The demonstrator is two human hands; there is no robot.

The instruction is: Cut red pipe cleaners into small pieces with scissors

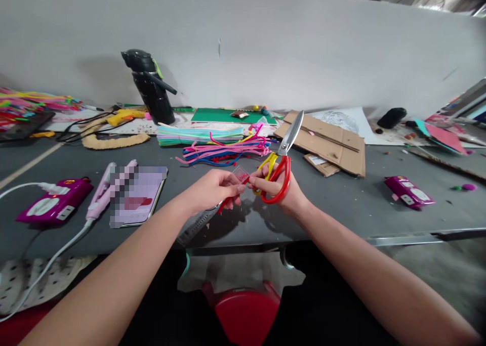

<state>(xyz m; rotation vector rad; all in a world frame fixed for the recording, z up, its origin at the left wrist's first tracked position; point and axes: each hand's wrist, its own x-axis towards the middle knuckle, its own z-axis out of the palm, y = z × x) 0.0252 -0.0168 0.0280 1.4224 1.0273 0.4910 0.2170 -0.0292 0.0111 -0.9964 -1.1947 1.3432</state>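
Observation:
My right hand [283, 191] grips scissors [284, 160] with red and yellow handles, their steel blades pointing up and away. My left hand [215, 188] is closed in a pinch on a small clear packet with red print [241, 174] and a red pipe cleaner [227, 203] that hangs below the fingers. Both hands meet over the near middle of the grey table [341, 209]. Just behind them lies a pile of pink, blue and yellow pipe cleaners [228, 151].
A black flask [150, 85] stands at the back. Cardboard pieces [326, 141] lie to the right, a magenta device [409, 191] farther right. At left are a phone [138, 194], a pink tool [102, 194], a magenta corded device [55, 204] and a glue gun [121, 116]. A steel ruler [195, 227] rests below my left hand.

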